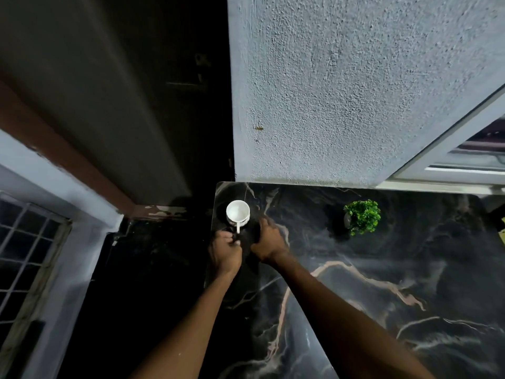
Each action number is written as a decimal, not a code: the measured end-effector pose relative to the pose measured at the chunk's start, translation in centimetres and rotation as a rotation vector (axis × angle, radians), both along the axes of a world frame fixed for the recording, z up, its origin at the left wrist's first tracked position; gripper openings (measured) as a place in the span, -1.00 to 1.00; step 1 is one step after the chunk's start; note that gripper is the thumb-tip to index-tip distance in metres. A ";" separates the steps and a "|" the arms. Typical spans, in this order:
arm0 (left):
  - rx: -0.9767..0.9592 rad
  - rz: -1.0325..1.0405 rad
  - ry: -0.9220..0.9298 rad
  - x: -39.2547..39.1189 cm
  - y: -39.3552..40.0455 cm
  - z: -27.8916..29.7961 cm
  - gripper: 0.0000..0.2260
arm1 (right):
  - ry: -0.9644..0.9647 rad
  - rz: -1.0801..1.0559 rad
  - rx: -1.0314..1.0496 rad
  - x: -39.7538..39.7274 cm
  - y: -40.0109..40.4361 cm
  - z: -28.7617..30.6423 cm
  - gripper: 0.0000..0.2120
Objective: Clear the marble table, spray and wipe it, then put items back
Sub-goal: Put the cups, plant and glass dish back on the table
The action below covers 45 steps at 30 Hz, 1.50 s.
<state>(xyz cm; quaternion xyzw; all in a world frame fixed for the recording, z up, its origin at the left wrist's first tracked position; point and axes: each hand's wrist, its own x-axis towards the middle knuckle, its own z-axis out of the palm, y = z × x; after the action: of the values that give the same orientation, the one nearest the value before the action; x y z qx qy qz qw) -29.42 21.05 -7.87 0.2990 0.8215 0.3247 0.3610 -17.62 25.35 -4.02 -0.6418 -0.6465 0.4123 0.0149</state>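
Note:
The black marble table (382,283) with pale veins fills the lower right. A white mug (237,212) stands at its far left corner, handle pointing toward me. The mug seems to rest on a dark flat item (247,242) that is hard to tell apart from the marble. My left hand (226,251) is closed on the near edge of this dark item, just below the mug handle. My right hand (269,239) curls its fingers over the same item to the right of the mug. A small green potted plant (363,216) stands further right near the wall.
A rough white wall (355,91) backs the table. A dark doorway (191,105) and black floor lie left of the table edge. A window frame (451,160) is at the right, and a barred window (24,255) at far left. Something yellow (502,233) shows at the right border.

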 end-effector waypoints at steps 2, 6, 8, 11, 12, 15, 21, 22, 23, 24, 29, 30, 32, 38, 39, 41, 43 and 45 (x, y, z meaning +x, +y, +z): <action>0.037 -0.028 0.040 1.5 -2.3 0.3 -0.83 | -0.059 0.055 0.006 1.3 -1.3 -0.1 -0.30; 0.077 -0.182 0.053 5.3 -6.1 0.2 -0.75 | -0.151 0.131 0.034 4.7 -4.9 -0.4 -0.28; 0.043 -0.333 0.078 7.7 -7.3 0.2 -0.67 | -0.173 0.146 0.053 7.0 -6.8 -0.4 -0.30; -0.012 -0.549 0.110 11.6 -8.7 0.2 -0.50 | -0.165 0.108 0.080 11.3 -9.2 -0.2 -0.41; -0.025 -0.617 0.141 13.2 -9.2 0.4 -0.45 | -0.153 0.083 0.088 13.1 -9.9 0.0 -0.42; -0.032 -0.788 0.230 18.1 -10.1 0.9 -0.36 | -0.119 0.009 0.091 18.6 -11.8 1.1 -0.41; 0.001 -0.955 0.223 33.6 -13.6 3.2 -0.35 | -0.077 -0.156 0.197 34.0 -17.9 3.0 -0.49; 0.026 -0.984 0.229 36.3 -14.4 3.5 -0.38 | -0.078 -0.183 0.203 36.6 -19.1 3.3 -0.51; 0.052 -1.014 0.226 39.3 -15.2 3.7 -0.40 | -0.086 -0.220 0.202 39.5 -20.4 3.6 -0.53; 0.075 -1.044 0.220 42.2 -15.9 3.8 -0.42 | -0.098 -0.255 0.204 42.3 -21.5 4.0 -0.54; 0.169 -1.237 0.175 57.8 -19.5 5.0 -0.49 | -0.155 -0.461 0.253 57.3 -27.9 5.9 -0.53; 0.187 -1.272 0.170 60.6 -20.0 5.4 -0.51 | -0.168 -0.503 0.256 59.9 -28.9 6.2 -0.54; 0.211 -1.341 0.158 65.6 -20.8 6.0 -0.54 | -0.175 -0.588 0.256 64.5 -30.6 6.7 -0.57; 0.225 -1.454 0.181 76.4 -20.1 6.2 -0.54 | -0.169 -0.727 0.265 74.9 -32.2 6.8 -0.57; 0.213 -1.465 0.195 77.6 -19.8 5.9 -0.53 | -0.174 -0.728 0.262 76.3 -32.1 6.7 -0.58; 0.222 -1.485 0.206 80.4 -18.8 5.2 -0.52 | -0.184 -0.731 0.244 79.5 -31.5 6.1 -0.59; 0.208 -1.481 0.194 83.6 -17.5 4.6 -0.52 | -0.187 -0.743 0.224 83.1 -30.5 5.5 -0.59; 0.185 -1.467 0.202 86.7 -16.1 3.8 -0.51 | -0.188 -0.753 0.208 86.6 -29.2 4.8 -0.56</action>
<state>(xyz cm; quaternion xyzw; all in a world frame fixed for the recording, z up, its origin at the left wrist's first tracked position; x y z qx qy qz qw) 57.31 4.96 -4.10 0.8280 0.4096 0.0393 0.3810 68.99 -3.83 0.76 -0.8638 -0.4030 0.2496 0.1706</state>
